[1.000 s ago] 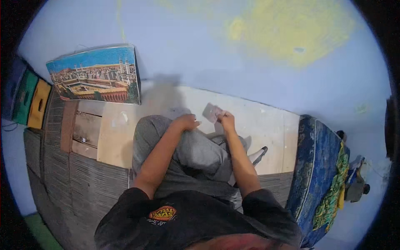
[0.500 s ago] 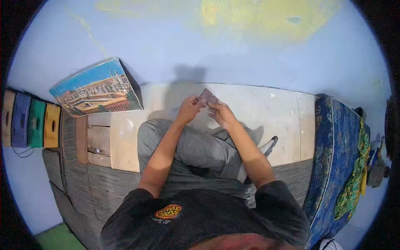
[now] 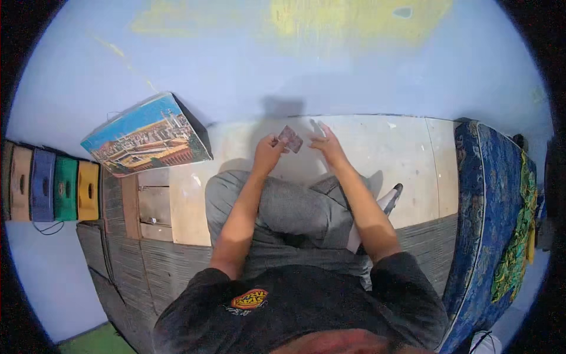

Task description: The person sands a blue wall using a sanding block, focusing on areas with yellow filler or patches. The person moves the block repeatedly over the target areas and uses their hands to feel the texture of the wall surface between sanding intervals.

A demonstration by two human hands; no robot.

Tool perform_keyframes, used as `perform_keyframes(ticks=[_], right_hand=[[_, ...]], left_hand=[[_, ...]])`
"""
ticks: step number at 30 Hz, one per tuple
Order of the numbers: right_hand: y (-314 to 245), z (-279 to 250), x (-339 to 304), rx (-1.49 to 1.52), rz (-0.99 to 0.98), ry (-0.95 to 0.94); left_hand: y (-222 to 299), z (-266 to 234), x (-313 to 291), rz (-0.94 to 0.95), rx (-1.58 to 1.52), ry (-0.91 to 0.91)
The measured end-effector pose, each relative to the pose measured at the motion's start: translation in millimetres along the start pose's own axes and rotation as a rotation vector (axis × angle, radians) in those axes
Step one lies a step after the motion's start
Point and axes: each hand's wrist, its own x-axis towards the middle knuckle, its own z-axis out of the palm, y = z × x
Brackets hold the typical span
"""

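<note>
Over the pale board (image 3: pixel 401 171), in front of my crossed legs, my left hand (image 3: pixel 269 154) pinches a small flat reddish-brown square (image 3: pixel 290 140) by its lower left edge. Whether it is a card or a packet, I cannot tell. My right hand (image 3: pixel 331 150) is raised to the right of the square and apart from it. Its fingers are spread, and nothing shows between them.
A picture panel of a city (image 3: pixel 147 135) leans against the pale blue wall (image 3: pixel 224 71). Far left stand coloured drawers (image 3: pixel 88 192). A blue patterned mattress (image 3: pixel 469 194) bounds the right side, with green-yellow cloth (image 3: pixel 519 242) on it. Grey ribbed sheeting (image 3: pixel 171 271) lies nearer.
My right hand has let go of the reddish-brown square and moved right, its fingers opening. The square stays in my left hand, tilted differently. The whole view has shifted slightly.
</note>
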Motion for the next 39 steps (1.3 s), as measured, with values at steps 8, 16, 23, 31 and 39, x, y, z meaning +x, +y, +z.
perform_keyframes(ticks=[8, 16, 23, 31, 39], right_hand=[[8.3, -6.7, 7.7, -0.118, -0.078, -0.004], [27.9, 9.3, 2.3, -0.155, -0.318, 0.046], [25.9, 16.8, -1.4, -0.133, -0.015, -0.306], [16.1, 14.1, -5.5, -0.103, -0.162, -0.331], [20.9, 11.7, -20.8, -1.081, -0.25, -0.376]], left_hand=[[-11.9, 0.5, 3.8, -0.016, 0.275, -0.003], [4.0, 7.4, -8.1, 0.014, 0.383, -0.108], [-2.1, -3.3, -20.7, -0.021, -0.229, -0.101], [0.8, 2.0, -22.9, -0.015, -0.227, -0.163], [20.4, -39.9, -23.8, 0.271, 0.274, 0.244]])
